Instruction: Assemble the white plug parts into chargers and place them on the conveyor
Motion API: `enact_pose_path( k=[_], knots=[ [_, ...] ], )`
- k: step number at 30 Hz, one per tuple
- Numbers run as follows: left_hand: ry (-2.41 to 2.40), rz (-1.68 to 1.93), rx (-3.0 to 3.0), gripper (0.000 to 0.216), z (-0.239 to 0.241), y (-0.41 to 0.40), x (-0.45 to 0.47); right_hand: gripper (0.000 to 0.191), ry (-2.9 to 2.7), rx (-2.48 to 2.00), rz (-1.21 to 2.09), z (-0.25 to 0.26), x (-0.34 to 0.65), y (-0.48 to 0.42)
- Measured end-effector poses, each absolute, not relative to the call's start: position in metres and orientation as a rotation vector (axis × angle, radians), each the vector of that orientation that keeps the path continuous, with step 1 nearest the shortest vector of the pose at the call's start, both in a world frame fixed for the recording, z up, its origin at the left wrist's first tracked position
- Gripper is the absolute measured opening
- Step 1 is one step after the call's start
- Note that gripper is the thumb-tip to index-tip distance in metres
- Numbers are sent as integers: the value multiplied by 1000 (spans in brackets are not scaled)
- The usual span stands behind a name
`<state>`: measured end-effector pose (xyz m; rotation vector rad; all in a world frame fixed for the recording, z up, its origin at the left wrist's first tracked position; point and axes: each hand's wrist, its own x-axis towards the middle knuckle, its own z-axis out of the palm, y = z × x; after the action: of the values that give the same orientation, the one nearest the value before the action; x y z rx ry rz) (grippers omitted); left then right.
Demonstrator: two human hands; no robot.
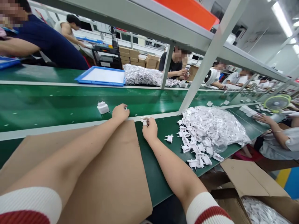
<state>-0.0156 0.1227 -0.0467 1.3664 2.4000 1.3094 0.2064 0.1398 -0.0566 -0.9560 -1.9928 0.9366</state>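
My left hand [120,113] is closed over the near edge of the green belt. A sliver of something whitish shows at its fingertips, too covered to name. Pinched in my right hand [150,130] is a white plug piece [144,121], held just past the corner of the cardboard sheet. A white charger [103,107] with pins pointing up stands on the belt, left of my left hand. One loose two-pin plug piece [169,138] lies on the table right of my right hand. Many more plug pieces [198,151] spill from a clear plastic bag [215,126].
The cardboard sheet [105,174] lies under my left forearm. A metal post [205,65] rises beyond the table, carrying a shelf with an orange bin [189,11]. Across the belt are a blue tray [101,75] and another bag [142,74]. Co-workers sit around; an open carton [254,180] stands right.
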Motion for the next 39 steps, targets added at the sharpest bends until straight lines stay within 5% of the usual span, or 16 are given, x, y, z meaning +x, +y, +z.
enact_pose_path(
  k=[6, 11, 16, 21, 26, 33, 39],
  knots=[
    [2256, 1195, 1617, 44, -27, 59, 14, 19, -1784, -697, 1354, -38, 204, 144],
    [2077, 999, 1681, 41, -22, -21, 52, 36, -1568, -347, 1701, -18, 204, 129],
    [2084, 1141, 1489, 92, -34, -68, 74, 37, -1690, -242, 1720, -5, 211, 112],
    [2115, 1205, 1403, 45, -47, -78, 71, 34, -1864, -243, 1685, 1, 212, 102],
    [2004, 1319, 1383, 48, -50, -80, 65, 51, -1950, -277, 1700, -6, 209, 102],
    [1995, 1306, 1411, 42, -50, -82, 63, 24, -2154, -390, 1227, -5, 206, 82],
    [1957, 1347, 1414, 43, -52, -80, 63, 35, -2046, -551, 1657, -4, 202, 70]
  ],
)
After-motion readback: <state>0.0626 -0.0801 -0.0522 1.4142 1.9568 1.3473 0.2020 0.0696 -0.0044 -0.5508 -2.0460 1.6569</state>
